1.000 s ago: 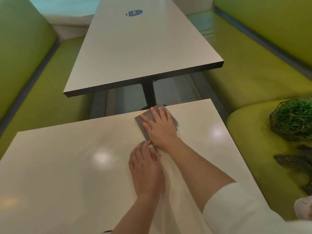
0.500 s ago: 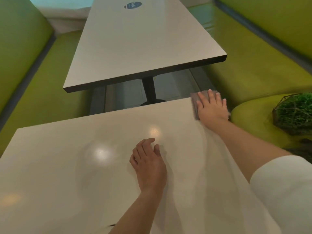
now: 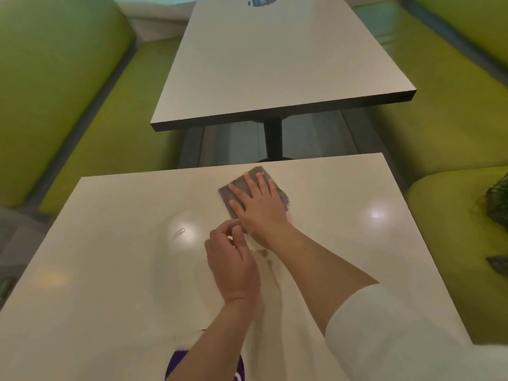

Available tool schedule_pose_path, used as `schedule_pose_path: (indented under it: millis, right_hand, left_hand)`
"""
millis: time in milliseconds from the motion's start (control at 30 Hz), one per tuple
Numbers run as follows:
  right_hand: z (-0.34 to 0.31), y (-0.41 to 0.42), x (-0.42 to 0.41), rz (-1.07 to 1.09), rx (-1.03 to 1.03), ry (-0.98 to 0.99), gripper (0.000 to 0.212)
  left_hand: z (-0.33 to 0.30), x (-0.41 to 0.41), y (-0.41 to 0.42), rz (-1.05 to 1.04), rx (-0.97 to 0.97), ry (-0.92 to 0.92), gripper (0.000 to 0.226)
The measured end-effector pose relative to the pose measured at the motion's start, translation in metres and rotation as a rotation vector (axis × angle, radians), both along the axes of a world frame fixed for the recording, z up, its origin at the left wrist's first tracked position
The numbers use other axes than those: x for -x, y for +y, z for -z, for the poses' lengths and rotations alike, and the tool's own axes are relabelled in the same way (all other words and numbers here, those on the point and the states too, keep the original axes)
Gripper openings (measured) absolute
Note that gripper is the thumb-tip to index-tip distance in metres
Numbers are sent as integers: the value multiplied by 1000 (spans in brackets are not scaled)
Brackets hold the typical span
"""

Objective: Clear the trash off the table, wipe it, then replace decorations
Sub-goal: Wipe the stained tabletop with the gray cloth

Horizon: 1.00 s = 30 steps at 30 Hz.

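From my head camera, my right hand [image 3: 259, 204] reaches forward across the tabletop [image 3: 110, 257], forearm bare and a white sleeve [image 3: 384, 334] pushed up past the elbow. Its fingers are straight and slightly spread, palm down, pressing flat on a grey-brown cloth [image 3: 233, 193]. The cloth lies near the far edge of the tabletop, roughly mid-width, its corners showing to the left of and beyond my fingers.

My left hand [image 3: 232, 262] rests on the tabletop just behind the right one, fingers loosely curled with the tips near my right thumb; it holds nothing that I can see, and it does not touch the cloth.

A second table [image 3: 275, 64] stands beyond, bearing a blue oval sticker [image 3: 262, 0] whose marking is too blurred to read. A purple label [image 3: 176, 365] at the near edge is mostly hidden by my arm. Green bench seats [image 3: 453, 127] flank both tables, and a green plant in a wire frame [image 3: 499, 200] sits on the right seat.
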State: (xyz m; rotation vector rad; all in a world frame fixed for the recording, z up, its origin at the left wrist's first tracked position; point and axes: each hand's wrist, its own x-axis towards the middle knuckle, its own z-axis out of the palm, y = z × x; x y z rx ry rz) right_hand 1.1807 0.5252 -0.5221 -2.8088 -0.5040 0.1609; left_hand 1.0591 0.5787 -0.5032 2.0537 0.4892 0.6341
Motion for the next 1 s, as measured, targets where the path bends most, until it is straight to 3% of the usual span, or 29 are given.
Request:
schedule_pose_path:
  millis: [133,300,400,567,633,833,1000]
  right_hand:
    - [3,-26,1,-18,-18,-15,56]
    - [5,-122,-5,234,95,-47,58]
    - [4,-170,-3,352,147,-29,60]
    - [0,-152,7,608,135,40,57]
    - [1,-107,19,560,140,40,57]
    - [-3,27,69,123,-15,17,53]
    - [4,25,82,-95,-46,-7,48]
  left_hand:
    - [-4,33,38,48,-195,146,35]
    - [8,76,70,190,-484,178,23]
    - [21,87,75,182,-562,201,21]
    - [25,84,74,158,-630,229,21]
    - [26,84,75,140,-644,237,20]
    - [28,85,76,32,-693,207,18]
    - [29,85,75,33,-696,212,12]
